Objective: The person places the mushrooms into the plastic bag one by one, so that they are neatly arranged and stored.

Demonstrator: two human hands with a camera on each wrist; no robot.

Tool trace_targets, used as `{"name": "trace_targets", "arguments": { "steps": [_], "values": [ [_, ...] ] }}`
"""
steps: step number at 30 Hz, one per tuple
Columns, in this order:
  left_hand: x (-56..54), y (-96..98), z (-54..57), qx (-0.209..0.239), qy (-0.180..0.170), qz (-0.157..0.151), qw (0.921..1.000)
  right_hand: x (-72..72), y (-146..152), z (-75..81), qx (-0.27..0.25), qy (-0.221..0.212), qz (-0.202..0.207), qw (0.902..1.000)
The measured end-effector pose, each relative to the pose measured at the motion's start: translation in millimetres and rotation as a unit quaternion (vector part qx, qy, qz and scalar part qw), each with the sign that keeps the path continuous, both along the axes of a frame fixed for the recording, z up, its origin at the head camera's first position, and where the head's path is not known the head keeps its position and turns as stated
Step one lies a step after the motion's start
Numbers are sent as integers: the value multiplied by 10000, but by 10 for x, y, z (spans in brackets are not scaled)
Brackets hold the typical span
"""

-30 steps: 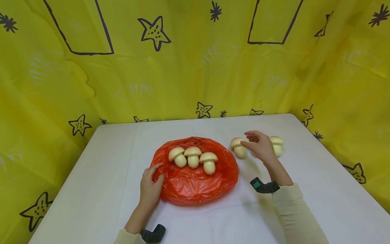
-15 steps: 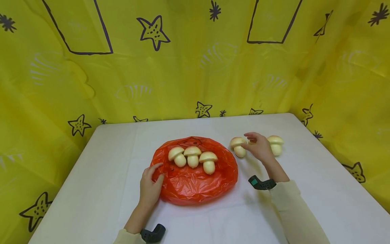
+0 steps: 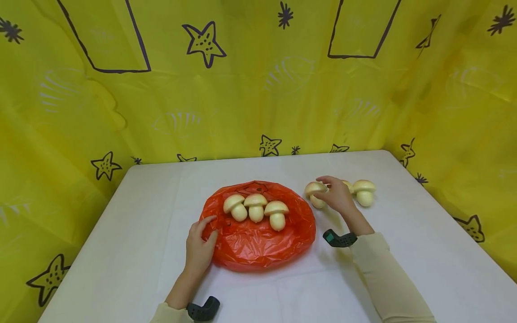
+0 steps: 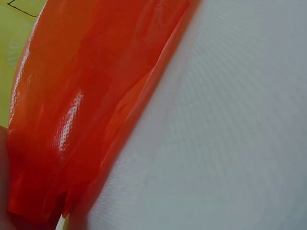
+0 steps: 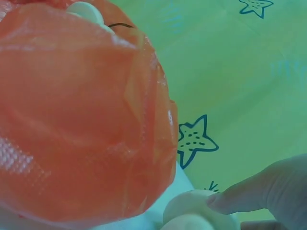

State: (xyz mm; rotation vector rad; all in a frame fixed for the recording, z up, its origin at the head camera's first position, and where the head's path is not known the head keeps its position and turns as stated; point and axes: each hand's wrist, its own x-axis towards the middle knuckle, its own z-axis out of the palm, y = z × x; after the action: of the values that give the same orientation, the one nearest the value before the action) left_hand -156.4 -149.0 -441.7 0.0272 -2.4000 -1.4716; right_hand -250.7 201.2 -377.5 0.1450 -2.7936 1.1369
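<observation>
Just right of the red bag [image 3: 258,251], the nearest mushroom [image 3: 313,189] sits at the thumb and fingers of the right grip [image 3: 341,196]; whether they pinch its cap I cannot tell. The left grip [image 3: 199,247], thumb and forefinger spread, touches the bag's left rim. Three mushrooms [image 3: 255,210] lie inside the bag, two more [image 3: 365,193] farther right of it. Beneath it spreads the white bench [image 3: 121,251]; behind it hangs starfish-printed yellow sheeting [image 3: 242,103].

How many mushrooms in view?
6: three mushrooms in the red bag; one mushroom at the right hand, a second partly hidden behind that hand, a third farthest right. Others could be hidden.
</observation>
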Motion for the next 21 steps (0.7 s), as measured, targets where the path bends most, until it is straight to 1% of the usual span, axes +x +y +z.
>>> {"name": "trace_targets", "arguments": {
  "steps": [4,8,14,21],
  "values": [
    [-3,4,-3,36,-50,-14,10000,-25,-19,-11,42,2,20,10000],
    [-5,3,-2,59,-87,-16,9999,-64,-46,-16,35,3,137,9999],
    [-7,4,2,37,-42,-1,10000,-124,-76,-44,189,-74,160,9997],
    [-6,-2,-9,2,31,1,10000,-185,-105,-90,203,-159,155,9995]
  ]
}}
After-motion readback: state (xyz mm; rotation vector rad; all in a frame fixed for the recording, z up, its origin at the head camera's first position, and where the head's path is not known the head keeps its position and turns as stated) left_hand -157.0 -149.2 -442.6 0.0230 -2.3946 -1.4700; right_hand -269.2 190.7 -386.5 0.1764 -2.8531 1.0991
